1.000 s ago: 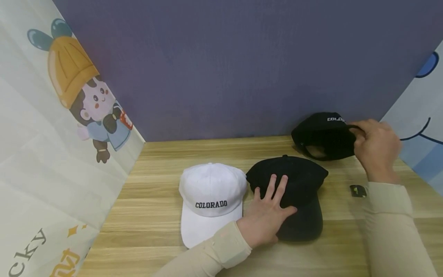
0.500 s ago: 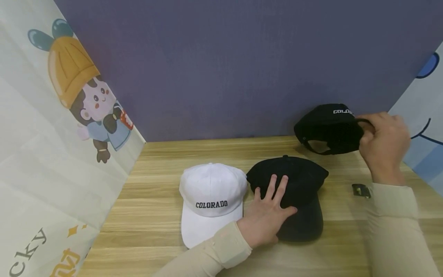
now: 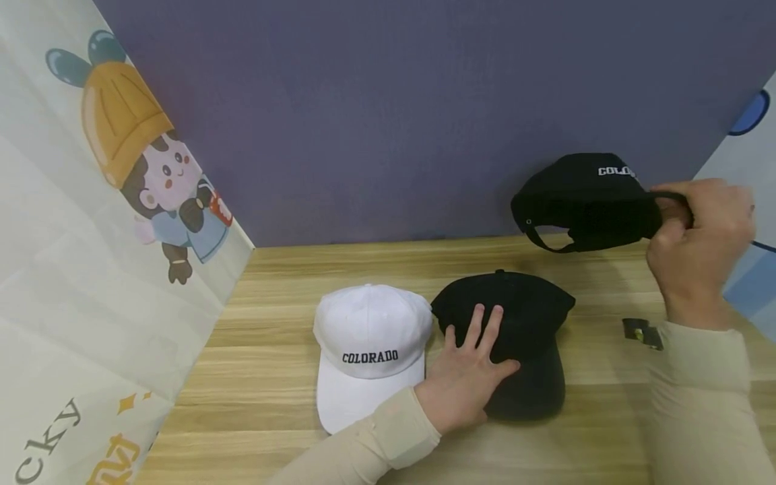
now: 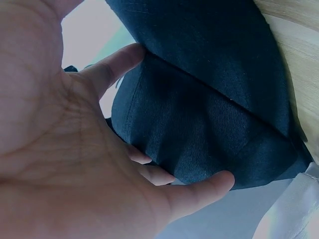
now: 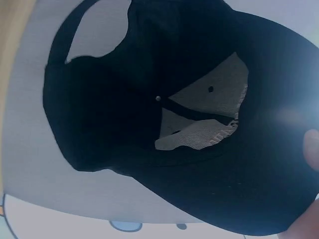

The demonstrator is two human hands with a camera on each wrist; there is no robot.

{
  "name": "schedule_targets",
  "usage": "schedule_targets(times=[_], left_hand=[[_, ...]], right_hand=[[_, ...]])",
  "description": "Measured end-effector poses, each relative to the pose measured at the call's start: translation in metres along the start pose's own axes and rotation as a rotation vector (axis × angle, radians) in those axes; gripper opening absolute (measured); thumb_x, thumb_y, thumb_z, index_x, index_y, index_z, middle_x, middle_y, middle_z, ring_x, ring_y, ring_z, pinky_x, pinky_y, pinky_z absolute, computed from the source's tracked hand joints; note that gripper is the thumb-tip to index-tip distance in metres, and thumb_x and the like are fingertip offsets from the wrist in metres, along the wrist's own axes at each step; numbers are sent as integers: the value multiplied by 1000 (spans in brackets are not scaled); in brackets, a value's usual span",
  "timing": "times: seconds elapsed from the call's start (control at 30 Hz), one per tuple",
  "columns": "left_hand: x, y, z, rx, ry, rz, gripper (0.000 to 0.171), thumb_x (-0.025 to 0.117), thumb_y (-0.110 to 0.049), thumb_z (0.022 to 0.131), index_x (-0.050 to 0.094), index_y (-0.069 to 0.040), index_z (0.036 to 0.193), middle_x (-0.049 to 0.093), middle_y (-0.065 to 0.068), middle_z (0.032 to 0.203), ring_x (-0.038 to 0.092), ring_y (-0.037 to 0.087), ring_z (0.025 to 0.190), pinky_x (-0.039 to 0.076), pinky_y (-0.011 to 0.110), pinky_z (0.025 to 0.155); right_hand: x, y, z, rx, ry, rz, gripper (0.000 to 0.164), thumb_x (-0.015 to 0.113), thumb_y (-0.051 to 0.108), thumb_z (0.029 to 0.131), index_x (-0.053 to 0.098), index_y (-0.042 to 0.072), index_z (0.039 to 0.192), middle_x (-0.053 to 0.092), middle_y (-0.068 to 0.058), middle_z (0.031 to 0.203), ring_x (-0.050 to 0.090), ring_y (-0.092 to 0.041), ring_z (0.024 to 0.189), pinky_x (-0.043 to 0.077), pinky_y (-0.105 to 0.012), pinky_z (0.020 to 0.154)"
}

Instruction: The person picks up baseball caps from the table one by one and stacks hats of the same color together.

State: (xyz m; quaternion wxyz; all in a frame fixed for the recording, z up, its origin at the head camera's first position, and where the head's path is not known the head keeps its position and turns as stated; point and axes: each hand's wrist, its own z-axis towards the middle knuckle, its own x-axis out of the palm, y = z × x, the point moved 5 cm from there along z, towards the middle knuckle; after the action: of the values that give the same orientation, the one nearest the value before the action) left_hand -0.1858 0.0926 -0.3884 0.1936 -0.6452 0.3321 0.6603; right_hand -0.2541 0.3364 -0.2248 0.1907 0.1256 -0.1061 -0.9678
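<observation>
In the head view, my left hand (image 3: pixel 463 380) rests with spread fingers on a black baseball cap (image 3: pixel 527 387) lying brim toward me. The left wrist view shows those fingers along the black cap (image 4: pixel 194 109). To its left lies a white baseball cap (image 3: pixel 371 330) lettered COLORADO. My right hand (image 3: pixel 703 246) pinches the brim of a second black baseball cap (image 3: pixel 576 182), holding it tilted above the table's far right. White letters on its front are partly hidden. In the right wrist view, the held cap (image 5: pixel 99 114) shows its inside, pale lining patches and rear strap opening.
A small dark tag-like item (image 3: pixel 641 333) lies by my right sleeve, its kind unclear. Behind the wooden table (image 3: pixel 267 323) stands a dark blue-grey panel (image 3: pixel 364 121). A printed light curtain (image 3: pixel 79 289) borders the left, and another printed panel (image 3: pixel 752 188) the right.
My right hand has raised the held black cap off the table's back edge, moving up and slightly right. The small dark item has shifted slightly right. My left hand stays on its cap.
</observation>
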Motion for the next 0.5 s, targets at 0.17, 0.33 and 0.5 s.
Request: schedule_targets(times=[0.17,0.33,0.5], left_hand=[[0,0,-1,3,-2,10,90,81,-61,63,35,-52,140,-24,19,157,-7,41,148,35,59,107],[0,1,-2,8,-3,21,89,79,-63,64,35,-52,141,-21,19,158,-5,41,149,34,59,107],[-1,1,-4,11,-12,36,90,79,-65,63,36,-52,140,-17,19,159,-1,41,149,35,59,107]], right_hand=[[-16,14,6,34,-52,30,37,36,6,96,71,-4,95,62,-32,89,49,-50,83,37,-33,95],[-28,21,9,93,-27,82,34,38,11,99,69,-4,101,56,23,91,56,-32,89,32,-16,87],[-42,33,8,130,23,36,35,40,18,101,68,0,107,62,17,95,58,-9,93,31,-10,88]])
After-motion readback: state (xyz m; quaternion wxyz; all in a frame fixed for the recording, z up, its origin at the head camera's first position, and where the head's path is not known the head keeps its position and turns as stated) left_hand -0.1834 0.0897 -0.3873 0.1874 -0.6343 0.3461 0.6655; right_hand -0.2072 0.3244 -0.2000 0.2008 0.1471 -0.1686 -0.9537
